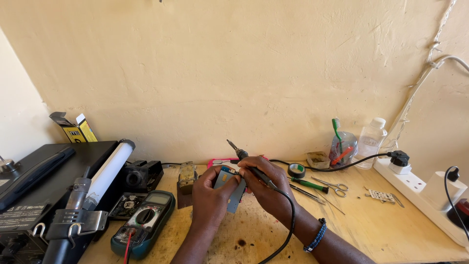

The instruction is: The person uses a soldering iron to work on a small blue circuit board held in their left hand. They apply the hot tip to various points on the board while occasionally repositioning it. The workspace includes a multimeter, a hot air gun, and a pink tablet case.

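With our left hand (211,193) clamped on the small circuit board (229,188) and our right hand (264,188) closed round the soldering iron (249,164), we judge its hot shaft could burn our fingers.

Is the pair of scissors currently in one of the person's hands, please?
No, the scissors lie on the wooden bench to the right, apart from both hands, beside the green-handled screwdriver.

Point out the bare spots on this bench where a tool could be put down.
Most free wood lies on the bench right of the right hand, between the scissors and the white power strip. A smaller patch lies at the front edge, between the multimeter and the left hand. The left side, around the black station, is crowded.
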